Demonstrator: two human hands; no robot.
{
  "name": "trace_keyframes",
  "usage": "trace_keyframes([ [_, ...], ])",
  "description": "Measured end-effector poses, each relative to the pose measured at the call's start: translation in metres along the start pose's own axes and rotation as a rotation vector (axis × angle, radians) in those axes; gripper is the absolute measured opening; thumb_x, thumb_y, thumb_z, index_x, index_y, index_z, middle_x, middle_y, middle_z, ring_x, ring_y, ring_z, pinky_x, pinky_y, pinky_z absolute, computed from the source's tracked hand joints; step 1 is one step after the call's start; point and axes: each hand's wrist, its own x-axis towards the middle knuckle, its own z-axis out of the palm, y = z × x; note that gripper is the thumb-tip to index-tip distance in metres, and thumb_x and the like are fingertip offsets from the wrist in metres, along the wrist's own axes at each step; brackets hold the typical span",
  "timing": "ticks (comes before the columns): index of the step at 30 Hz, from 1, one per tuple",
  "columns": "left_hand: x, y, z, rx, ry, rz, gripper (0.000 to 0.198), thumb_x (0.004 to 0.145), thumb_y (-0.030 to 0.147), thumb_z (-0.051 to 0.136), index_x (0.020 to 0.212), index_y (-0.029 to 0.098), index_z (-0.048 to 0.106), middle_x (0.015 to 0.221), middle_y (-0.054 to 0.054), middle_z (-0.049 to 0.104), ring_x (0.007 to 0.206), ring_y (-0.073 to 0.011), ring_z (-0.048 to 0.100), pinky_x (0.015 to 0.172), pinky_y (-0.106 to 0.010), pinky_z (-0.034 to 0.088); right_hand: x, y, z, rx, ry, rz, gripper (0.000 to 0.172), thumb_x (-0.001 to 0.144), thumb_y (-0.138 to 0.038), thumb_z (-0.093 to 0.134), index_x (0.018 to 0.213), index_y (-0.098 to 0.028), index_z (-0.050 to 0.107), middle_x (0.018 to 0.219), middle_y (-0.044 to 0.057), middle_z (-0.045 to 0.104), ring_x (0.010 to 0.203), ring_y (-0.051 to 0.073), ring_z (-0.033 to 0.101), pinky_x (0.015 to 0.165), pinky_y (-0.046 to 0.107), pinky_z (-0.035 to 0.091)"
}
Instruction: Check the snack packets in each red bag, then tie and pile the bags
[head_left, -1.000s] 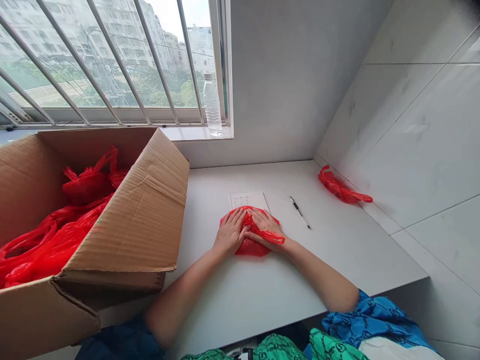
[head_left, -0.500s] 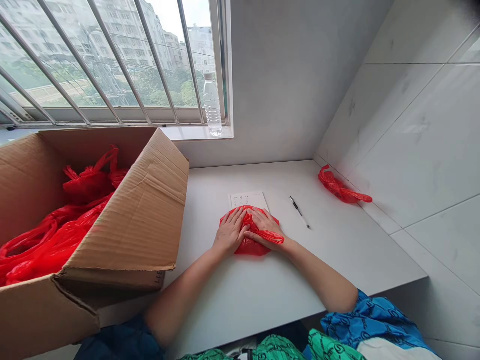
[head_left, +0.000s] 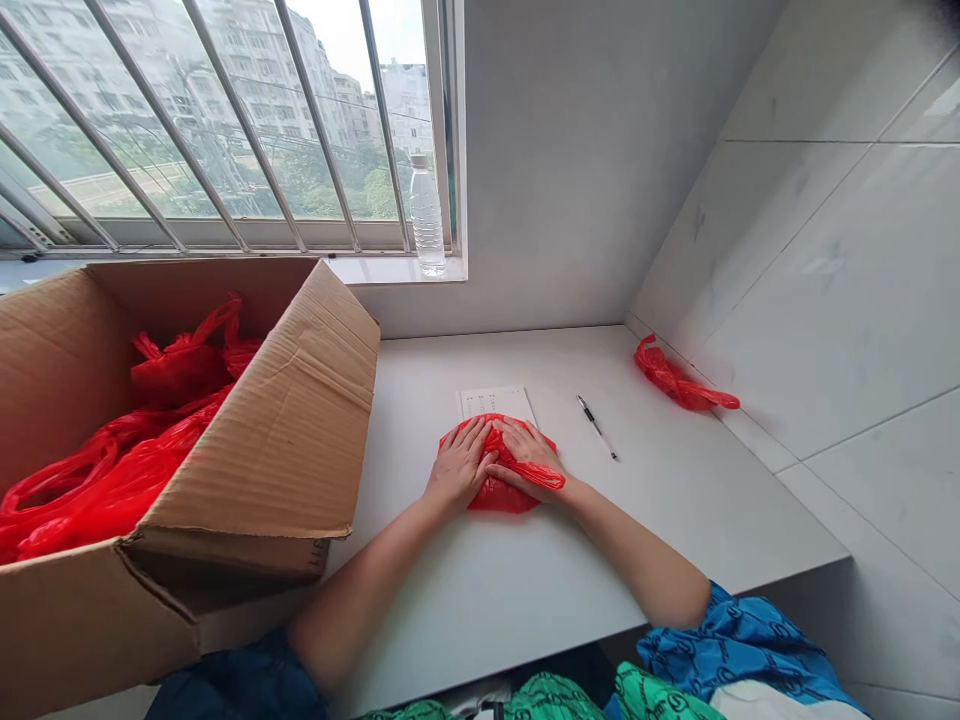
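Your left hand (head_left: 459,465) and right hand (head_left: 529,455) lie flat, unclenched, pressing the red bag (head_left: 495,493) in the middle of the surface (head_left: 570,570). Looks thin, light, slippery: pinch a folded edge.

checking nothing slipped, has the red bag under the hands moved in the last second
No. The red bag still overlaps the near edge of the paper sheet, left of the pen, as before; only the camera shifted slightly.
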Motion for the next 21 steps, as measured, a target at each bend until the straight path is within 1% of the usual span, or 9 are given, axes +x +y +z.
trace_keyframes([
  [8, 0.0, -0.002, 0.003, 0.023, 0.035, 0.015, 0.052, 0.103, 0.039, 0.034, 0.152, 0.021, 0.037, 0.157, -0.005, 0.039, 0.148, -0.0217, 0.03, 0.123, -0.045, 0.023, 0.001, 0.001, 0.001, -0.018, -0.007, 0.003, 0.084, 0.095, -0.072, 0.026, 0.158, -0.017, 0.021, 0.164, 0.006, 0.022, 0.153, 0.021, 0.012, 0.125, 0.044, 0.003],
  [12, -0.001, -0.002, 0.001, 0.02, 0.041, 0.028, 0.052, 0.102, 0.038, 0.035, 0.151, 0.021, 0.038, 0.156, -0.006, 0.04, 0.147, -0.022, 0.032, 0.122, -0.045, 0.025, 0.002, 0.002, 0.003, -0.032, -0.004, 0.002, 0.084, 0.095, -0.072, 0.027, 0.158, -0.018, 0.02, 0.164, 0.007, 0.023, 0.153, 0.022, 0.012, 0.125, 0.045, 0.003],
  [15, -0.002, 0.001, -0.003, 0.023, 0.034, 0.025, 0.051, 0.103, 0.037, 0.034, 0.15, 0.019, 0.039, 0.156, -0.007, 0.04, 0.147, -0.0225, 0.032, 0.122, -0.047, 0.024, 0.001, 0.002, 0.002, -0.029, 0.006, -0.014, 0.084, 0.095, -0.072, 0.027, 0.157, -0.016, 0.023, 0.163, 0.008, 0.025, 0.152, 0.023, 0.014, 0.125, 0.046, 0.005],
  [17, -0.005, 0.006, -0.008, 0.033, 0.038, 0.023, 0.05, 0.103, 0.036, 0.033, 0.15, 0.02, 0.039, 0.155, -0.008, 0.041, 0.146, -0.0233, 0.034, 0.122, -0.05, 0.022, -0.001, -0.001, -0.001, -0.024, 0.032, -0.05, 0.081, 0.095, -0.071, 0.029, 0.156, -0.017, 0.027, 0.161, 0.009, 0.03, 0.151, 0.024, 0.02, 0.124, 0.048, 0.008],
  [19, -0.009, 0.013, -0.016, 0.046, 0.074, 0.026, 0.049, 0.103, 0.036, 0.034, 0.15, 0.021, 0.039, 0.155, -0.009, 0.041, 0.144, -0.0236, 0.038, 0.122, -0.054, 0.02, -0.005, -0.006, -0.007, -0.007, 0.094, -0.092, 0.076, 0.097, -0.068, 0.029, 0.156, -0.02, 0.028, 0.155, 0.01, 0.041, 0.145, 0.025, 0.033, 0.123, 0.05, 0.014],
  [21, -0.015, 0.023, -0.028, 0.051, 0.127, 0.035, 0.048, 0.103, 0.037, 0.034, 0.149, 0.023, 0.04, 0.154, -0.01, 0.042, 0.14, -0.0229, 0.043, 0.122, -0.054, 0.02, -0.01, -0.013, -0.015, 0.03, 0.185, -0.138, 0.067, 0.101, -0.062, 0.025, 0.157, -0.024, 0.025, 0.142, 0.01, 0.056, 0.131, 0.023, 0.049, 0.117, 0.047, 0.028],
])
